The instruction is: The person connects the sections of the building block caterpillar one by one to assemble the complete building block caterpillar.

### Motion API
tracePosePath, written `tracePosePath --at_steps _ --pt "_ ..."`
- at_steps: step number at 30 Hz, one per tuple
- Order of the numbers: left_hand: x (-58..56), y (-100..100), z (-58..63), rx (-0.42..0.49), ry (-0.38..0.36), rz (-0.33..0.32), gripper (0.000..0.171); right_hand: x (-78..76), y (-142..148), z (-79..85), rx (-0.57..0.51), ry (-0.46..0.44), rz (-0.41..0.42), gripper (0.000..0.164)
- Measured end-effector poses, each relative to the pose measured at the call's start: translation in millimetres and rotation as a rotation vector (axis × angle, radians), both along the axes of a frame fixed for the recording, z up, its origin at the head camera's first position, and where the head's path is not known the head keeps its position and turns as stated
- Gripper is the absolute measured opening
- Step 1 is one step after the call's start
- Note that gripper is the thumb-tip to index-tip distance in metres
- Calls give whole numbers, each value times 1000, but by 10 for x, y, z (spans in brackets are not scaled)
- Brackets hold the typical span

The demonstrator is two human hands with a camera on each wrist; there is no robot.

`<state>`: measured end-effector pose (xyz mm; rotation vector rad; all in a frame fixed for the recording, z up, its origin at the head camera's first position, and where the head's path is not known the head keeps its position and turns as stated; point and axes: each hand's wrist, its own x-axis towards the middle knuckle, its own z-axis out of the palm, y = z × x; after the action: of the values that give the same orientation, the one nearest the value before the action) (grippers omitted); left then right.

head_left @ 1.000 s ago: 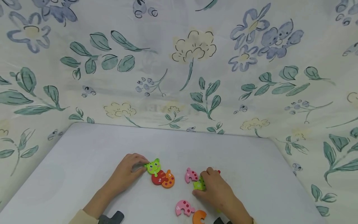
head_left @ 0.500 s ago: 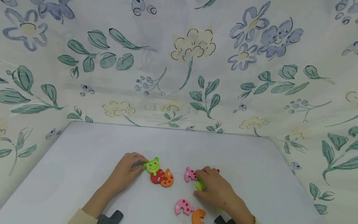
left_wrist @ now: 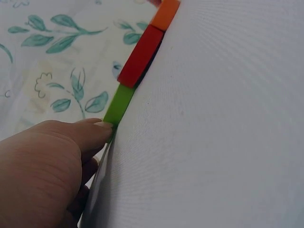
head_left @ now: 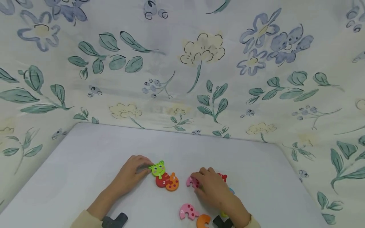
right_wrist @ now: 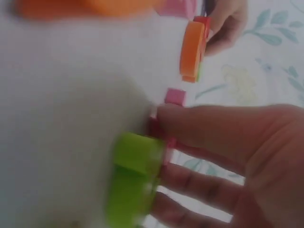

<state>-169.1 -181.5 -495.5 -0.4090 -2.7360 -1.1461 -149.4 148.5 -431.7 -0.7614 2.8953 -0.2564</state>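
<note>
My left hand [head_left: 132,173] pinches the edge of a green smiling caterpillar-head puzzle piece [head_left: 158,169]. That head joins a red piece marked 2 [head_left: 162,180], which joins an orange spotted piece marked 3 [head_left: 172,183]. In the left wrist view, the thumb lies against the side of the green piece [left_wrist: 119,104], low on the table. To the right, my right hand [head_left: 212,186] grips a pink spotted puzzle piece [head_left: 191,182] between thumb and fingers. Green pieces [right_wrist: 130,183] lie right beside the thumb in the right wrist view; the head view mostly hides them under the hand.
Nearer the front of the white table [head_left: 114,136] lie another pink spotted piece [head_left: 187,211] and an orange curved piece [head_left: 203,220]. Red [head_left: 223,177] and blue [head_left: 232,190] pieces show past the right hand. A floral cloth [head_left: 159,63] hangs behind the table.
My right hand has shifted left from the green piece onto the pink spotted one, uncovering more of the red and blue pieces. My left hand keeps its hold on the green head.
</note>
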Motion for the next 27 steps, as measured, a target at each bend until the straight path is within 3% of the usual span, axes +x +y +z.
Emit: tracePosePath --at_steps 5,12,16,27 --pt "-10 -11 -32 2 -32 -6 27 -111 -86 86 62 -45 46 44" --pt "8 -33 -5 8 -32 1 26 -285 -326 219 8 -23 105 48" --pt "5 -22 -18 14 -50 5 26 -379 -495 275 9 -61 140 49" --pt "29 -37 12 -4 -34 17 26 -548 -640 162 59 -111 236 47"
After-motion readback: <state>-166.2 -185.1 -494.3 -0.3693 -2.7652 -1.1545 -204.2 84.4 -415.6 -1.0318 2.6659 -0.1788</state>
